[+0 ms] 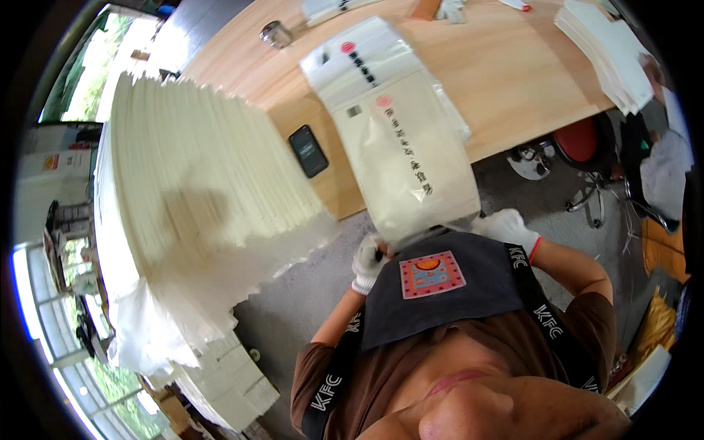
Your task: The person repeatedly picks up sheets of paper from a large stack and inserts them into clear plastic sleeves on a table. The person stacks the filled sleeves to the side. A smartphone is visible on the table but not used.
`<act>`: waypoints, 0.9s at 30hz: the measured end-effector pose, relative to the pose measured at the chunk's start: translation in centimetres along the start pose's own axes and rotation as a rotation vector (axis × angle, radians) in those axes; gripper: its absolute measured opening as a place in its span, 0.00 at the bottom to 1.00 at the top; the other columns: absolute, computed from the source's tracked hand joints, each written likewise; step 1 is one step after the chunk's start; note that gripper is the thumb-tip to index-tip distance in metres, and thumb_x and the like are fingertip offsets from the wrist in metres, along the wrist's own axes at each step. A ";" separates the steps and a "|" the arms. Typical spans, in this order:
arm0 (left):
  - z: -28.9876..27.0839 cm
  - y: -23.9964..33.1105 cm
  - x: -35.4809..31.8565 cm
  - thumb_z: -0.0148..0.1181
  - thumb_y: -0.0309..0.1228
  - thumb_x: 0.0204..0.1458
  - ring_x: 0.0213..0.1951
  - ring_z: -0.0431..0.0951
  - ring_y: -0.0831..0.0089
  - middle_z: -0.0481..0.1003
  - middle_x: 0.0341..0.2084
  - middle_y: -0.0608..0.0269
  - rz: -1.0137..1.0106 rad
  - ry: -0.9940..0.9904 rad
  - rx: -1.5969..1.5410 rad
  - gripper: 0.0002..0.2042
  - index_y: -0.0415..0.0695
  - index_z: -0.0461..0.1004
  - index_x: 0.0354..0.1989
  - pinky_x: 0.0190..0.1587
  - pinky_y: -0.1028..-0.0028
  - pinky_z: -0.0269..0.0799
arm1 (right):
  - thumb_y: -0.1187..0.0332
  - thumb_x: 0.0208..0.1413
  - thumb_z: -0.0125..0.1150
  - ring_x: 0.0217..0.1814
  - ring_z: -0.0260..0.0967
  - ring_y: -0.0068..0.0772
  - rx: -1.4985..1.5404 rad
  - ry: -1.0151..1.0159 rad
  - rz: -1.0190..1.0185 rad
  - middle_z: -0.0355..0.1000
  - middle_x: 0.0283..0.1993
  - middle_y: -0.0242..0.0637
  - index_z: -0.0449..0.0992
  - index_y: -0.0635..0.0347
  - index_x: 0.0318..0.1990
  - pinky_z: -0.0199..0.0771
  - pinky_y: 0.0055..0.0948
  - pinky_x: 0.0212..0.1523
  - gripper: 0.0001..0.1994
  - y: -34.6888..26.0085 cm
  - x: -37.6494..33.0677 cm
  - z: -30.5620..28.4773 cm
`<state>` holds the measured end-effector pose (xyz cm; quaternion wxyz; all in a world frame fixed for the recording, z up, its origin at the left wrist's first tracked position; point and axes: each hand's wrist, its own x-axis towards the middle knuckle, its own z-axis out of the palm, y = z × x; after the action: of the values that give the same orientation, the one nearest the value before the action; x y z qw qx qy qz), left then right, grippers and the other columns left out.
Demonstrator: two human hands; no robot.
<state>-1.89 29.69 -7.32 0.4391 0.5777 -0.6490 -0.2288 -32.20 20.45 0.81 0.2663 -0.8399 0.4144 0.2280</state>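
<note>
A see-through plastic bag with a red round mark and black print lies partly on the table, its near end hanging over the edge toward my apron. Cream-coloured sheets seem to fill it. My left hand, in a white knit glove, has its fingers closed at the near left corner of this bag. At the near right corner my right hand, gloved in white with a red cuff edge, is closed on the bag's loose rim. Its fingertips are partly hidden. Beneath lies another, similar plastic bag.
Left of the bag stands a tall stack of cream sheets, with a black phone beside it. On the wooden table are a metal tin and white sheets. A red-seated stool and part of another person are at right.
</note>
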 end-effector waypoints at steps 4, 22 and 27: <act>0.4 0.2 2.2 0.63 0.23 0.40 0.20 0.69 0.70 0.68 0.18 0.63 -0.157 0.134 0.134 0.10 0.45 0.65 0.21 0.24 0.73 0.65 | 0.60 0.51 0.48 0.29 0.76 0.44 -0.052 0.184 0.178 0.75 0.23 0.45 0.77 0.58 0.29 0.74 0.43 0.28 0.14 2.2 1.3 0.0; -0.4 -0.6 -0.7 0.59 0.17 0.35 0.24 0.70 0.68 0.68 0.20 0.62 -0.199 0.178 0.032 0.10 0.44 0.64 0.21 0.28 0.74 0.66 | 0.42 0.52 0.51 0.48 0.69 0.54 0.365 0.579 0.370 0.72 0.46 0.50 0.64 0.50 0.57 0.67 0.45 0.51 0.30 10.5 20.6 -8.0; 0.3 -0.9 -1.8 0.60 0.18 0.34 0.23 0.70 0.68 0.68 0.20 0.63 -0.326 0.194 0.005 0.11 0.44 0.63 0.20 0.27 0.74 0.66 | 0.42 0.51 0.52 0.56 0.64 0.52 0.028 0.824 0.041 0.67 0.55 0.48 0.62 0.51 0.58 0.65 0.45 0.54 0.32 11.4 26.6 -10.7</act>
<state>-1.76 31.10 -8.71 0.4552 0.6956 -0.5020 -0.2385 -25.11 -7.53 -10.08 0.0849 -0.8487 0.5062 -0.1275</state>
